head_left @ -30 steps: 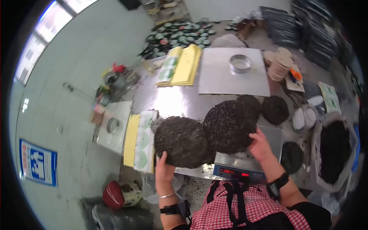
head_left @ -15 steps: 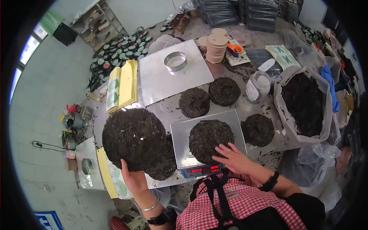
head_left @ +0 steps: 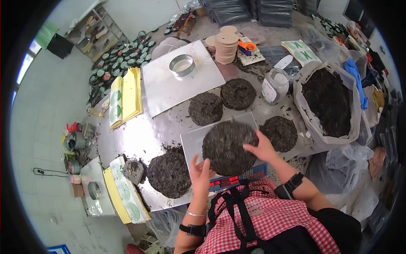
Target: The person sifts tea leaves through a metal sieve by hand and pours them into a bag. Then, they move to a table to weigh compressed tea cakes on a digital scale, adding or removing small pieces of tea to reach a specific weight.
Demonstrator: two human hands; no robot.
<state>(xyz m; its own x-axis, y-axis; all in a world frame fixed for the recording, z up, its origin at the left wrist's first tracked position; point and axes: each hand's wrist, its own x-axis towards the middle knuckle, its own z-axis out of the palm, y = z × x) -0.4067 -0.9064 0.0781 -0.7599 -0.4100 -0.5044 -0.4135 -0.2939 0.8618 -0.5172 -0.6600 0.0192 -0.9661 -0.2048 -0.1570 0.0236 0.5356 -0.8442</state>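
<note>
A dark, round pressed tea cake, blurred by motion, is over the steel pan of the digital scale. My right hand grips its right edge, thumb on top. At its lower left edge, my left hand has thumb and fingers apart; the thumb is close to the rim. Whether another cake lies underneath is hidden. The scale's red display shows partly below the cake. Another tea cake lies left of the scale, one more to its right, and two behind it.
Behind are a metal board with a steel ring, stacked round discs and a glass jar. An open bag of dark loose leaf stands right. Printed wrapper sheets and a grey block lie left.
My left hand has moved right, from the left-side cake to the scale; the large cake it held is no longer there. My right hand now grips the cake's edge. The view has shifted slightly.
</note>
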